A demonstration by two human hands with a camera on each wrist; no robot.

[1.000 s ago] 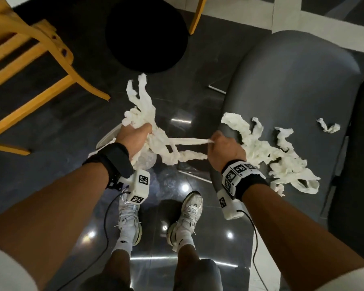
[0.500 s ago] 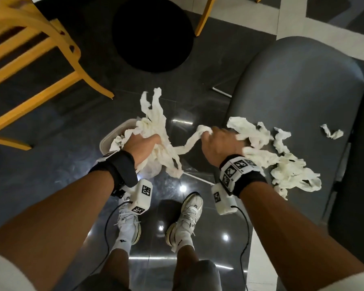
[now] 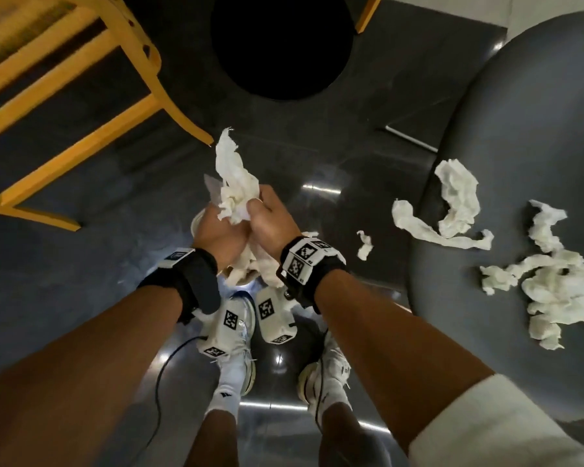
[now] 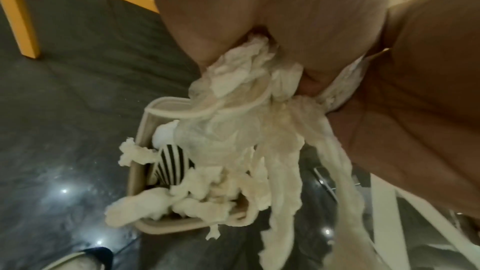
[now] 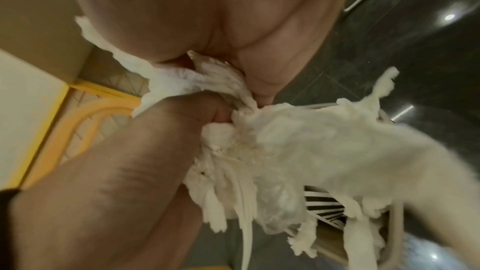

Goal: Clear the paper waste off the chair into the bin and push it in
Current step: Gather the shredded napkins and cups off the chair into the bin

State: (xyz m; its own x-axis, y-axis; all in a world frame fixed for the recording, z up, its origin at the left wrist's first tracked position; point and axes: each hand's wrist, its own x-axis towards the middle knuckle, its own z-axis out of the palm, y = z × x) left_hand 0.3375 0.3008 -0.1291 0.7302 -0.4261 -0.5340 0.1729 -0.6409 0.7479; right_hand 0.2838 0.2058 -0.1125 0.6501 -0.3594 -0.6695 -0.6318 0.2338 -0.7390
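My left hand point(image 3: 220, 227) and right hand point(image 3: 267, 219) are pressed together over the floor, both gripping one bunch of white crumpled paper point(image 3: 234, 187). Its strips hang down below my wrists. In the left wrist view the paper point(image 4: 249, 130) dangles into a small beige bin point(image 4: 155, 114) that holds more paper and a black-and-white striped item point(image 4: 171, 163). The right wrist view shows the paper point(image 5: 285, 143) squeezed between both palms. More paper waste point(image 3: 553, 284) and a long strip point(image 3: 452, 210) lie on the grey chair seat point(image 3: 520, 129) at the right.
A small paper scrap point(image 3: 364, 246) lies on the dark glossy floor beside the chair. A yellow wooden chair point(image 3: 81, 96) stands at the upper left, and a black round base point(image 3: 280, 45) sits ahead. My shoes point(image 3: 324, 369) are right below the hands.
My right hand has swung left off the chair edge and joined the left hand over the bin. The stretched strip between them is now gathered into one bunch.
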